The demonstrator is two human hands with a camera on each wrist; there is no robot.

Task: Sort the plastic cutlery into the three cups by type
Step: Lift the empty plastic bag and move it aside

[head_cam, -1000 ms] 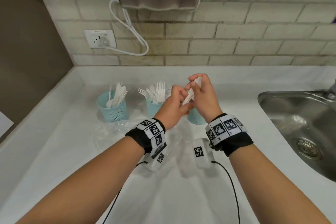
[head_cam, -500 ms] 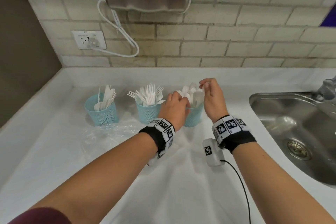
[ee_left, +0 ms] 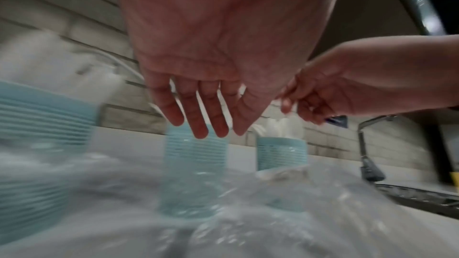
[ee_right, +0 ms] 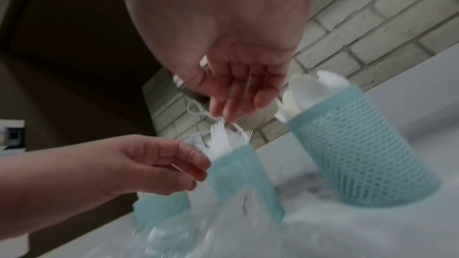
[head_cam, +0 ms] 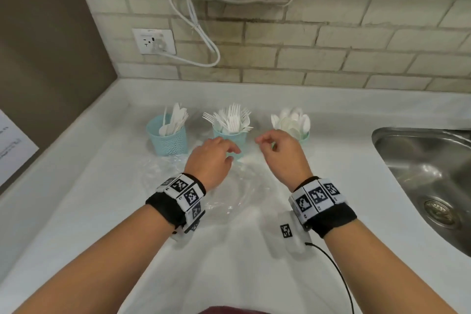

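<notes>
Three teal mesh cups stand in a row on the white counter. The left cup [head_cam: 167, 143] holds knives [head_cam: 174, 120], the middle cup [head_cam: 239, 139] forks [head_cam: 232, 118], and the right cup [head_cam: 305, 137] spoons [head_cam: 290, 121]. My left hand [head_cam: 229, 154] hovers in front of the fork cup with straight, relaxed fingers [ee_left: 198, 125] and holds nothing. My right hand [head_cam: 265, 141] hangs just left of the spoon cup [ee_right: 347, 154], above the fork cup [ee_right: 243, 180]. Its fingers [ee_right: 233, 105] are loosely curled and empty.
A crumpled clear plastic bag [head_cam: 229, 194] lies on the counter in front of the cups, under my wrists. A steel sink [head_cam: 420, 173] with a tap [ee_left: 365, 144] is at the right. A brick wall with a socket [head_cam: 154, 41], a cable and a metal dryer rises behind.
Both hands held white cutlery above the right cup, lowered it there, and have now drawn back toward me, empty. The spoon cup is now uncovered.
</notes>
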